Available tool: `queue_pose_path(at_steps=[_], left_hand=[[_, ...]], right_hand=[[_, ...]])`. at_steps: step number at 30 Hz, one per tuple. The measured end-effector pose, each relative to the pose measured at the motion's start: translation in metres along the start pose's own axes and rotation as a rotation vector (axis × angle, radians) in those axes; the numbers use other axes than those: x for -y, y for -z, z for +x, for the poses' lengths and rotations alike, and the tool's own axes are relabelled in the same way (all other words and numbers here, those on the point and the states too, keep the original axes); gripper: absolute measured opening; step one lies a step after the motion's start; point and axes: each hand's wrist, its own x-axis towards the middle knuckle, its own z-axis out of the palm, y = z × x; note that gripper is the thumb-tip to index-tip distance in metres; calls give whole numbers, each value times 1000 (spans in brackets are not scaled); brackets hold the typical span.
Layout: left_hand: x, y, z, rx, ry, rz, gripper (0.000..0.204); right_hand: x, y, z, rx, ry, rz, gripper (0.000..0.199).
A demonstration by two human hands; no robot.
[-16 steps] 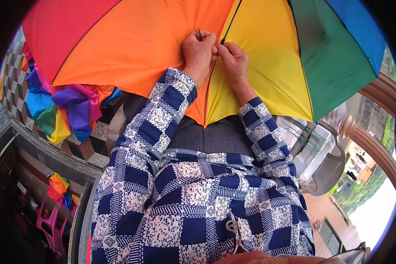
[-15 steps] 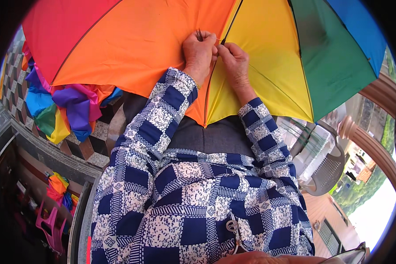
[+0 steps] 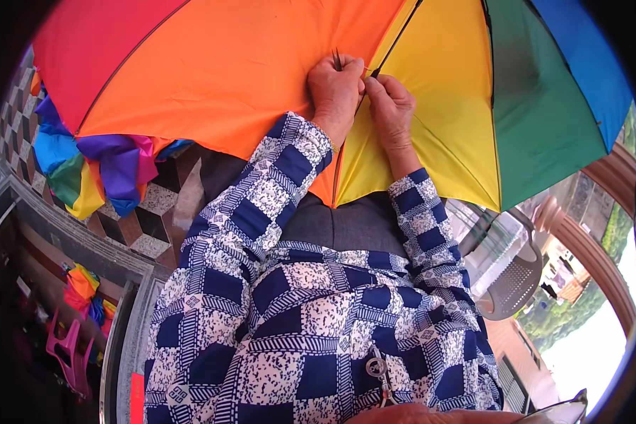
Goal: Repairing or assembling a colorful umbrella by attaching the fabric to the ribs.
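Nearest to the camera, the blue-and-white patterned shirt (image 3: pixel 297 339) fills the lower frame; its woven cloth shows checked and speckled blocks, and a small metal key (image 3: pixel 377 367) hangs at the chest. Both sleeves extend upward to the rainbow umbrella canopy (image 3: pixel 212 71), which lies open across the lap.

Compared with half a second ago, the hands sit at the same seam between the orange and yellow panels; the change is very small, a slight regrip. By that judgement, the fine work at the seam continues at one spot.

The left hand (image 3: pixel 336 92) is closed, knuckles up, pinching a thin dark pointed item, possibly a rib tip or tool; its kind cannot be told. The right hand (image 3: pixel 390 106) is also closed, fingertips pressed together on the seam just beside the dark rib (image 3: pixel 396 39), touching the left hand.

The canopy fabric is smooth, taut and slightly glossy, in wedge-shaped panels. Farther left, a crumpled multicoloured cloth heap (image 3: pixel 99 169) rests on a chequered tile floor (image 3: pixel 141 219). Farther right, a grey perforated plastic chair (image 3: pixel 512 283) stands.
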Motion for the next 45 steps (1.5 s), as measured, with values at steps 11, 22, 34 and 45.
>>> queue_pose_path(at_steps=[11, 22, 34, 45], left_hand=[[5, -4, 0, -9, -42, 56, 10], [-1, -1, 7, 38, -8, 80, 11], [-6, -1, 2, 150, -14, 131, 13], [-13, -5, -6, 76, -65, 142, 10]], right_hand=[[-3, 2, 2, -13, -32, -6, 12], [14, 8, -1, 79, -58, -64, 11], [22, 20, 18, 37, 22, -161, 10], [22, 27, 28, -28, 497, -678, 11]])
